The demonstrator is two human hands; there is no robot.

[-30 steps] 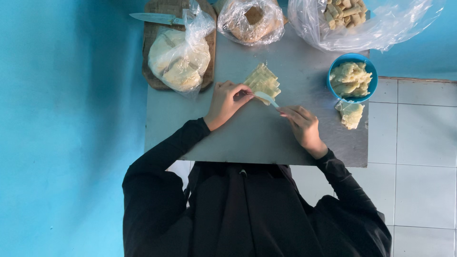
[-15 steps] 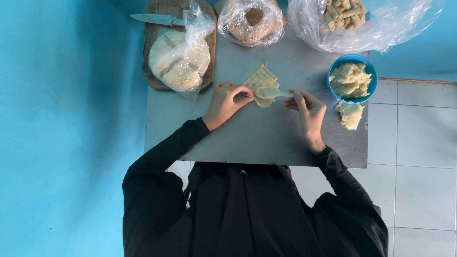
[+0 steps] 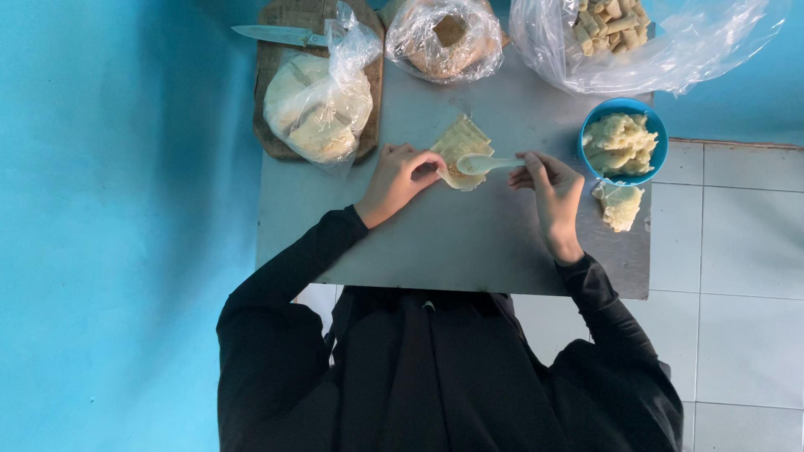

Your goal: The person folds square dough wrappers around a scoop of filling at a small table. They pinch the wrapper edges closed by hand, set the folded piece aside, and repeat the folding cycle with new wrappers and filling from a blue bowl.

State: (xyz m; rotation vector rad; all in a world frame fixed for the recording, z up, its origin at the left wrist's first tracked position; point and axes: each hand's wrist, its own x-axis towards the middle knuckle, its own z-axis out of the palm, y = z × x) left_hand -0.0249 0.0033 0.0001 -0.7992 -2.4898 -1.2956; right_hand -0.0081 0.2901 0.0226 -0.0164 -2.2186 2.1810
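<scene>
Right hand (image 3: 548, 191): fingers pinched on the handle end of a white spoon (image 3: 486, 163). Spoon's long axis runs left–right along the table (image 3: 469, 243), bowl pointing left, over the wrapper (image 3: 459, 149). Left hand (image 3: 400, 177): fingers curled, tips pressing the wrapper's near-left edge. Wrapper lies near table centre, towards the far edge.

Blue bowl (image 3: 624, 142) at right edge: pale lumpy filling. Just beside it, nearer, a loose lump (image 3: 620, 205). Far right corner: clear bag (image 3: 645, 38) of rolled pieces. Far left corner: board (image 3: 272, 92) carrying a bag of wrappers (image 3: 318, 105) and a knife (image 3: 272, 34).
</scene>
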